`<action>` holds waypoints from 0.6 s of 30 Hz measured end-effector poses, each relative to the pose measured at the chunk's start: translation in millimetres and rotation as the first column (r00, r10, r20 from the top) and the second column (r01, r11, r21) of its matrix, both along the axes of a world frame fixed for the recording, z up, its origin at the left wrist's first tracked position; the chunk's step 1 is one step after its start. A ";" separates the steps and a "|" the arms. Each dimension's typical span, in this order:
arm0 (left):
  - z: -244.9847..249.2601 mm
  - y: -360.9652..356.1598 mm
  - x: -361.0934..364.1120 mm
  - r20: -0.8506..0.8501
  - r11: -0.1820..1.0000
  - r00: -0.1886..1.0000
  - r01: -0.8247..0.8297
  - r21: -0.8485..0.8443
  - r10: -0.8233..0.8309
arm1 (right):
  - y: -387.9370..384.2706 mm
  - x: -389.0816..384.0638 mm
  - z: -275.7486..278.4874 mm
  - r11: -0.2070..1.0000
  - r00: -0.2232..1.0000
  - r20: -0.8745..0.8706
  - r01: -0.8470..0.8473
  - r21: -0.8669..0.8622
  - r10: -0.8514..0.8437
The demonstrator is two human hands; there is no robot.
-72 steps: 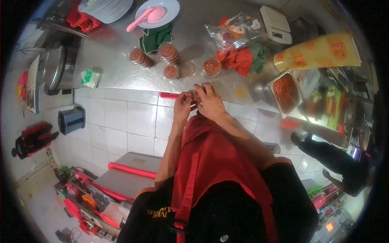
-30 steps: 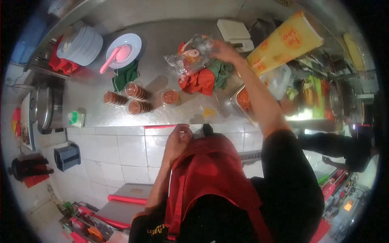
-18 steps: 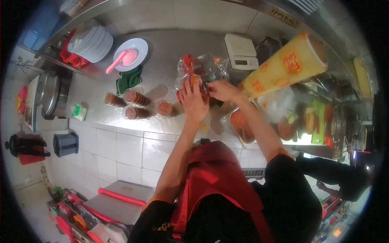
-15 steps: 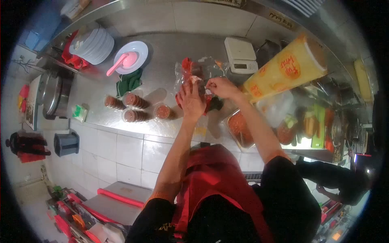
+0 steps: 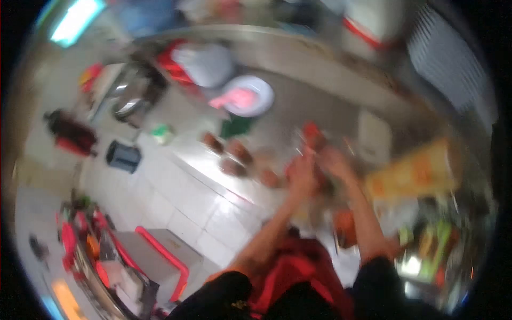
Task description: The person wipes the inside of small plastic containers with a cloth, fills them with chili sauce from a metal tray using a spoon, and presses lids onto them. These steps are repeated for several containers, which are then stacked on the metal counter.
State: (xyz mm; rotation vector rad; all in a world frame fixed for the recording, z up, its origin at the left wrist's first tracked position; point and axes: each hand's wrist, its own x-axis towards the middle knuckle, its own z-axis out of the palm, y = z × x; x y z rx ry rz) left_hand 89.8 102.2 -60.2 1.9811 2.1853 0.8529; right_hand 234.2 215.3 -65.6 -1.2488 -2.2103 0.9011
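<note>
The view is smeared by motion. My left hand [image 5: 303,175] is at a clear plastic bag [image 5: 313,136] with red contents on the steel counter. Close beside it on the right, my right hand [image 5: 333,160] is also at the bag. Blur hides the fingers of both hands and whether they grip the plastic. Left of the hands stand small clear cups [image 5: 240,152] with reddish-brown filling, most of them in stacks, and a single cup [image 5: 269,178] is nearest my left hand.
Behind the cups are a green cloth [image 5: 236,126] and a white plate [image 5: 265,100] with a pink ladle [image 5: 241,97]. A white scale [image 5: 374,136] and a yellow printed tube [image 5: 416,173] are at right. A container of red food [image 5: 344,225] is below my right forearm.
The whole view has swung, so the counter now appears tilted and shifted right, and is blurred. Both hands remain at the plastic bag.
</note>
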 end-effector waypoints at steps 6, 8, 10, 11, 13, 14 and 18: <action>-2.1 25.2 -1.9 0.171 0.967 0.985 0.014 -0.253 0.031 | 10.2 1.7 5.2 0.970 1.000 -0.001 -0.028 -0.242 0.028; -1.6 29.2 -4.0 0.146 0.959 0.988 -0.012 -0.285 0.055 | 9.8 -2.2 10.0 0.972 0.999 0.013 -0.032 -0.233 0.035; 0.3 33.6 -2.9 0.128 0.943 0.989 -0.023 -0.333 0.069 | 10.7 -4.2 4.7 0.987 0.996 0.089 0.045 -0.152 -0.031; 3.7 33.0 -1.1 0.080 0.920 0.994 -0.035 -0.389 0.072 | 11.3 -3.5 1.2 0.990 0.996 0.091 0.037 -0.140 -0.024; 10.3 33.4 -2.1 0.106 0.892 0.991 -0.026 -0.452 0.083 | 11.2 -2.9 0.0 0.990 0.986 0.158 0.073 -0.119 -0.054; 12.4 32.0 -2.9 0.111 0.895 0.990 -0.026 -0.445 0.084 | 10.2 -2.0 1.5 0.991 0.985 0.162 0.071 -0.111 -0.053; 7.4 31.7 -2.6 0.070 0.910 0.996 -0.017 -0.415 0.050 | 16.4 11.3 -13.0 0.976 0.993 0.096 0.091 -0.199 -0.073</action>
